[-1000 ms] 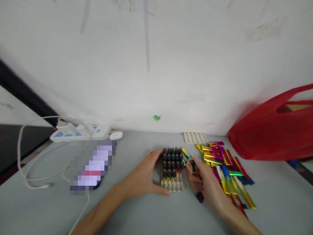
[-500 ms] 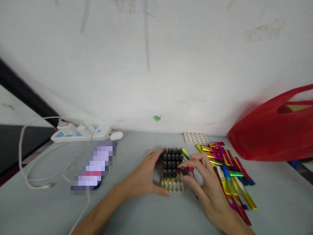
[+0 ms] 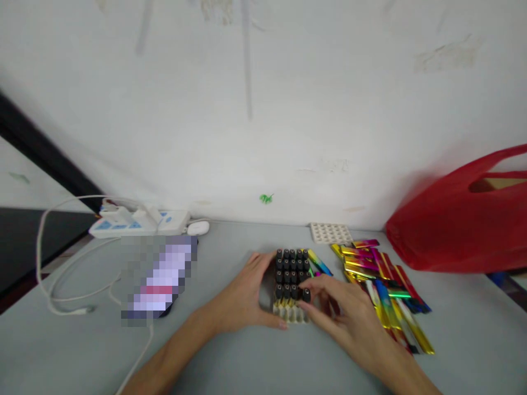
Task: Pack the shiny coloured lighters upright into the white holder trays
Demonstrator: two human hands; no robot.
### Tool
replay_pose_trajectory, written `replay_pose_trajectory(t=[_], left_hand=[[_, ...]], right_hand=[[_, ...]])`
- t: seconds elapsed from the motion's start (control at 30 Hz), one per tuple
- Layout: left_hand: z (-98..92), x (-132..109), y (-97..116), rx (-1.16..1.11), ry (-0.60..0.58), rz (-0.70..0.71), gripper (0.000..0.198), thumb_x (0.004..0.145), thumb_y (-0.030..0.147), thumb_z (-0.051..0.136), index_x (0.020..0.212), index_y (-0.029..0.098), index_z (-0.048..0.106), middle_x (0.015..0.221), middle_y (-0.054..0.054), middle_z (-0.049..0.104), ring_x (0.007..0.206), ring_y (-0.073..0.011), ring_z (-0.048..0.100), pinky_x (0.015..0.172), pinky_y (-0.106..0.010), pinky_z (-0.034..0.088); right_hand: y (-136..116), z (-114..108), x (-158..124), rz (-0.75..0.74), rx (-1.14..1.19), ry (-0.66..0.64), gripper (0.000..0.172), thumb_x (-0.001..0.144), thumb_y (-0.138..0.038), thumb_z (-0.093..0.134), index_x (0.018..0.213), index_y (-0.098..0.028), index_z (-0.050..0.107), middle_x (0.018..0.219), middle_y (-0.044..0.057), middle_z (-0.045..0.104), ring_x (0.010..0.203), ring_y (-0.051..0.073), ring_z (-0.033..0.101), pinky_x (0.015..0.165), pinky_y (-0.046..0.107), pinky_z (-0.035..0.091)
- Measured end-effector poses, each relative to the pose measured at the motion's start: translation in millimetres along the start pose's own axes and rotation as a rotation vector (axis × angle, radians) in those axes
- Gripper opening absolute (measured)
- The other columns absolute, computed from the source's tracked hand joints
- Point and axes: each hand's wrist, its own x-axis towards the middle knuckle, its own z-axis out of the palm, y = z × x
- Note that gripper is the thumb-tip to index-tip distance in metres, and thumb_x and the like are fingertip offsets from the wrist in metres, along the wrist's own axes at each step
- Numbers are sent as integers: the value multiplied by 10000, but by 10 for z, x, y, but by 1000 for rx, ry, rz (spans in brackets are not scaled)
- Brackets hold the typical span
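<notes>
Cable (image 3: 53, 285): white, looped loosely at the bench's (image 3: 255, 362) left edge.
Power strip (image 3: 140, 224): white with blue sockets, at the back left against the wall, a small white rounded object just beside its right end.
Phone (image 3: 158, 277): lies slantwise left of centre, well apart from the hands.
Left hand (image 3: 242, 296): cupped open against the left wall of the tray (image 3: 290, 315). Its fingers reach towards the back corner and the thumb lies along the front, so it braces the tray without gripping it.
Tray: pale and many-celled, near the bench's middle. It is filled with black-capped sticks (image 3: 291, 266) except for the front row, which looks empty.
Held stick (image 3: 306, 295): black cap up, at the right end of the nearest filled row. Whether it is fully seated cannot be told.
Right hand (image 3: 349, 315): fingertips pinched narrowly on that stick, the palm resting low towards the bench.
Doing it well: the stick probably wants to stay upright over its cell and go straight down, with the left hand holding the tray square so that neighbouring sticks are not knocked.
Spare tray (image 3: 329, 231): empty, at the back edge by the wall.
Loose sticks (image 3: 385, 285): a shiny multicoloured pile just right of the right hand.
Red bag (image 3: 461, 219): slumped at the back right.
</notes>
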Motion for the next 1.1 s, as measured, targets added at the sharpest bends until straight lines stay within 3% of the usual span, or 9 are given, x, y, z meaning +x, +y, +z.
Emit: replay_pose_trajectory(t=[0.2, 0.4, 0.5, 0.6, 0.67, 0.73, 0.83, 0.97, 1.1], left_hand=[[-8, 3, 29, -6, -1, -24, 1243, 628, 623, 1049, 1631, 216, 437, 1546, -173, 582, 1435, -438, 519, 1263, -580, 394], [-8, 7, 27, -15, 9, -13, 1251, 606, 616, 1061, 1625, 223, 451, 1534, -174, 593, 1421, -437, 529, 1250, -576, 404], [-7, 8, 21, -21, 16, -8, 1243, 596, 613, 1065, 1623, 234, 476, 1555, -172, 586, 1440, -447, 517, 1268, -589, 385], [-11, 8, 17, -21, 9, -9, 1246, 595, 611, 1068, 1628, 238, 479, 1574, -176, 575, 1447, -449, 514, 1275, -596, 378], [-15, 5, 15, -17, 7, -11, 1251, 594, 607, 1070, 1631, 242, 473, 1579, -177, 571, 1451, -453, 514, 1276, -605, 377], [-17, 1, 16, -9, 8, -13, 1251, 602, 599, 1070, 1637, 248, 462, 1582, -175, 567, 1465, -455, 508, 1280, -612, 376], [-16, -3, 16, 1, 2, -16, 1261, 616, 599, 1067, 1646, 238, 438, 1586, -179, 560, 1480, -449, 498, 1293, -607, 367], [-11, 0, 14, 4, 3, -6, 1286, 609, 621, 1063, 1660, 239, 426, 1601, -185, 547, 1464, -455, 509, 1289, -616, 368], [-15, 6, 24, 10, 6, -1, 1258, 622, 609, 1061, 1656, 245, 443, 1601, -182, 552, 1474, -458, 498, 1297, -623, 351]], right_hand=[[-4, 9, 8, 22, 11, -58, 196, 1056, -279, 728, 1247, -280, 683, 823, -66, 741, 614, 142, 662, 628, 274, 499], [-16, 49, 3, 31, 49, -1, 236, 1102, -281, 634, 1337, -266, 618, 811, -55, 721, 617, 142, 660, 604, 256, 503], [-10, 78, 3, 52, 5, 74, 185, 1119, -288, 588, 1293, -244, 634, 795, -42, 721, 613, 148, 659, 586, 266, 480], [44, 85, 13, 125, -153, 243, 147, 1130, -301, 548, 1179, -222, 662, 780, -20, 709, 612, 168, 648, 618, 306, 470], [102, 69, 29, 178, -307, 354, 164, 1119, -305, 545, 1127, -208, 677, 853, 31, 732, 712, 214, 681, 705, 351, 504], [163, 47, 48, 200, -464, 387, 190, 1102, -297, 539, 1139, -184, 688, 1004, 111, 763, 923, 297, 709, 869, 436, 538], [234, 48, 68, 210, -662, 299, 279, 1094, -264, 500, 1253, -124, 682, 1214, 209, 761, 1187, 399, 651, 1054, 558, 489], [285, 144, 46, 257, -786, 198, 388, 1122, -258, 435, 1415, -89, 627, 1478, 256, 690, 1465, 439, 528, 1171, 634, 389], [329, 229, 10, 293, -801, 140, 452, 1151, -340, 416, 1500, -105, 581, 1570, 258, 644, 1570, 422, 453, 1227, 668, 305]])
